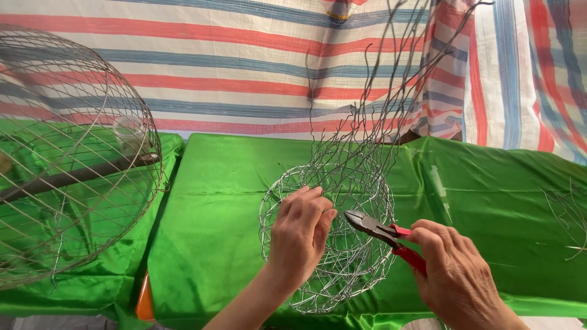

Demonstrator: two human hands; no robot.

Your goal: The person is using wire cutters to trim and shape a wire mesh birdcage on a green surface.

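- Now, left hand (pixel 301 229): fingers curled and pinched on the wire mesh of a small round wire basket (pixel 327 238), gripping it on the side nearest the person.
- Right hand (pixel 452 272): closed around the red handles of a pair of cutting pliers (pixel 382 232); grip looks firm.
- Plier jaws point toward the left hand and sit just beside its fingertips, at the basket mesh. Cannot tell whether the jaws bite a wire.
- Basket lies between both hands, on a green cloth (pixel 232 201); loose wire ends (pixel 379 91) rise from its far rim, well above the hands, untrimmed and crooked.
- Far to the left of the left hand: a larger domed wire cage (pixel 67 165), well apart from the small basket.
- Beyond the hands: a striped tarp (pixel 232 61) in red, blue and white as backdrop.
- To the right of the right hand: a few stray wire pieces (pixel 568 220) on the cloth.
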